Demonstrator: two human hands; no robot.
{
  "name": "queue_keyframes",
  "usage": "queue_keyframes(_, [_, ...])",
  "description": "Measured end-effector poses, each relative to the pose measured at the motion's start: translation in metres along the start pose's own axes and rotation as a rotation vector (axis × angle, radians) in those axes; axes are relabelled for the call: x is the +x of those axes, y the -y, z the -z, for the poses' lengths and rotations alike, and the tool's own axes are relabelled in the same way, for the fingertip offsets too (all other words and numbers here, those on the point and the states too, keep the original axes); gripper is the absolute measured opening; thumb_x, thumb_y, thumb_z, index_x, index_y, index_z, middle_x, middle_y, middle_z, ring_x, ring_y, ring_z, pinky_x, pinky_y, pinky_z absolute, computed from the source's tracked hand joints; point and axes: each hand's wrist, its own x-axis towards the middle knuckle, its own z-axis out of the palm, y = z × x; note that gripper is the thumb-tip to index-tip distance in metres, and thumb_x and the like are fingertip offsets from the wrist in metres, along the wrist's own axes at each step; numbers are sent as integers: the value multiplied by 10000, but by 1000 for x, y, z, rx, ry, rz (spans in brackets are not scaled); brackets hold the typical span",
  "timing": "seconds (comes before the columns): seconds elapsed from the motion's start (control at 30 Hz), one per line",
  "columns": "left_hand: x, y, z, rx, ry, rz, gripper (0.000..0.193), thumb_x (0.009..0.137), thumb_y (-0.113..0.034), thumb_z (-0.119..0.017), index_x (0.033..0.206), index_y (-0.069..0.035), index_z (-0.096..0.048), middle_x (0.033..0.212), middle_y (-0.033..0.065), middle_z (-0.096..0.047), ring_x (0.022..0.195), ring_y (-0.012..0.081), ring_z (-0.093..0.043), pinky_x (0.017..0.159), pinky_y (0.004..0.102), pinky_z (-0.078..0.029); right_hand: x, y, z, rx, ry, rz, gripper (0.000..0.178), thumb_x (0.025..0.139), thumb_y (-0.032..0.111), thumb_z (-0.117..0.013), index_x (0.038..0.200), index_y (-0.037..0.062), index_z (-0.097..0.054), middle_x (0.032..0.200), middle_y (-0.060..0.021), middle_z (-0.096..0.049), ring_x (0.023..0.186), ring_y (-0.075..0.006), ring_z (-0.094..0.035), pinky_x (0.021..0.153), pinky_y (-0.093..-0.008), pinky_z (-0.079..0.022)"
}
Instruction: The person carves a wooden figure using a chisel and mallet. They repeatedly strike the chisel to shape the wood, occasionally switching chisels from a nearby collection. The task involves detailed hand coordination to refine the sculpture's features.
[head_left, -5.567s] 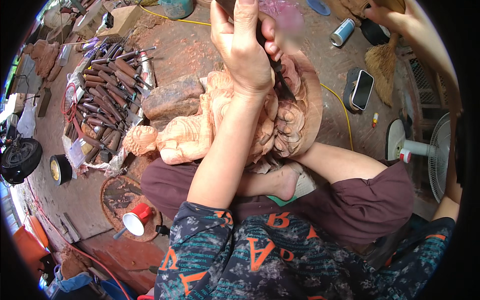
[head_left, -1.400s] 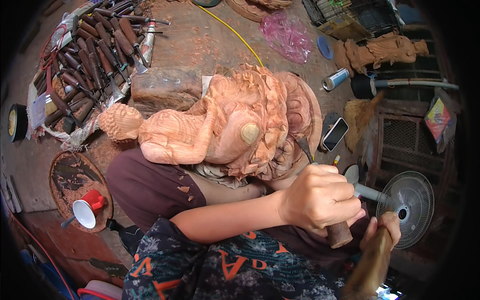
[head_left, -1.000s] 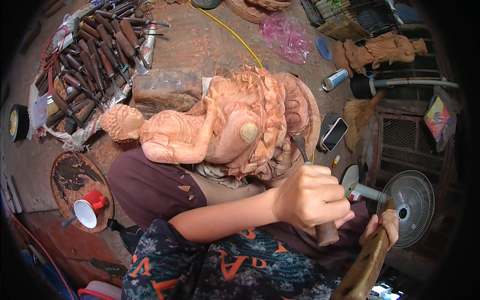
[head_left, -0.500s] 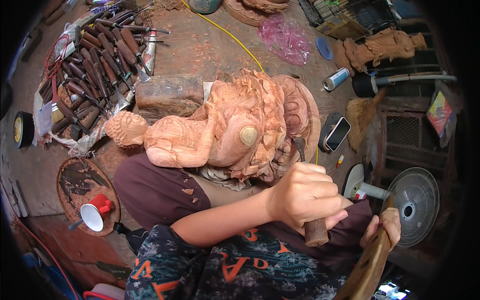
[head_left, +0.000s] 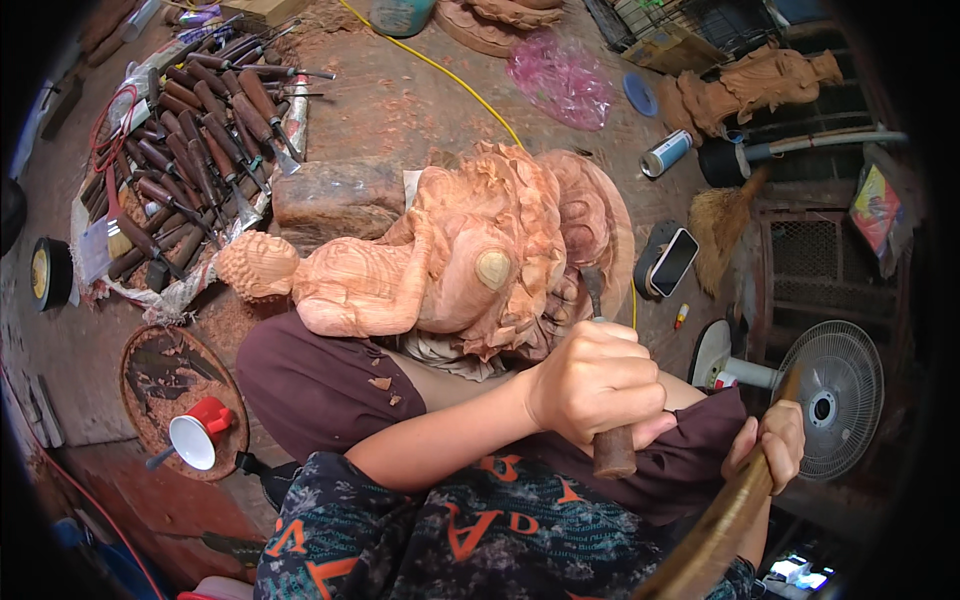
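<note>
A carved wooden statue (head_left: 470, 235) lies on its side across the middle, its curly-haired head to the left and its petalled base (head_left: 590, 215) to the right. My left hand (head_left: 597, 385) is closed in a fist round a wood-handled chisel (head_left: 614, 455). The dark blade points away from me, its tip at the near side of the carved base. Farther right, my right hand (head_left: 775, 445) grips a long wooden mallet (head_left: 715, 530), slightly blurred and apart from the chisel's butt. A wooden block (head_left: 335, 195) lies beside the statue, behind its shoulder.
Many wood-handled chisels (head_left: 190, 140) are heaped at the far left. A red-and-white mug (head_left: 195, 440) stands on a round tray (head_left: 135, 400) with shavings. On the right are a phone (head_left: 672, 265), a spray can (head_left: 666, 153), a broom (head_left: 722, 230) and a fan (head_left: 830, 400). A yellow cord (head_left: 440, 62) crosses behind.
The mallet's lower end has swung left and toward me. My left hand and the chisel have shifted slightly left, the blade still at the base. The whole view has shifted a little.
</note>
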Motion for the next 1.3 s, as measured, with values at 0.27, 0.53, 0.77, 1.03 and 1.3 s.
queue_keyframes(0.27, [-3, 1, 4, -5, 32, 25, 285, 682, -133, -718, 581, -79, -456, 546, 26, -365, 450, 202, -430, 429, 329, -309, 6, 3, -6, -122, 63, 17, 311, 690, -104, -666, 931, 4, -501, 658, -114, -483, 540, -270, -499, 493, -378, -421])
queue_keyframes(0.53, [-4, -8, 4, 96, 31, 6, 288, 688, -123, -716, 580, -85, -451, 551, 13, -355, 450, 181, -418, 434, 316, -306, 5, 0, -10, -160, 141, -71, 285, 725, -72, -671, 940, 23, -510, 647, -93, -483, 524, -246, -483, 476, -352, -390])
queue_keyframes(0.77, [1, -5, 6, -3, 70, 34, 295, 684, -142, -722, 573, -93, -453, 545, 10, -374, 441, 182, -426, 426, 319, -305, 8, 5, -14, -85, 118, -95, 288, 723, -75, -679, 930, 30, -510, 654, -88, -486, 525, -237, -478, 479, -353, -399])
queue_keyframes(1.03, [0, 3, 6, -34, 65, -16, 232, 696, -94, -723, 618, -44, -511, 530, 13, -379, 413, 164, -384, 410, 298, -258, 8, 3, -9, -145, 220, -75, 301, 710, -89, -684, 923, 32, -510, 670, -91, -493, 540, -246, -493, 495, -367, -428])
queue_keyframes(1.3, [3, 1, 8, -39, -10, 30, 281, 687, -101, -705, 569, -81, -451, 544, 20, -358, 434, 190, -404, 424, 315, -287, 9, 4, -11, -91, 103, -88, 301, 735, -92, -656, 936, 44, -478, 685, -94, -494, 536, -239, -488, 497, -370, -424])
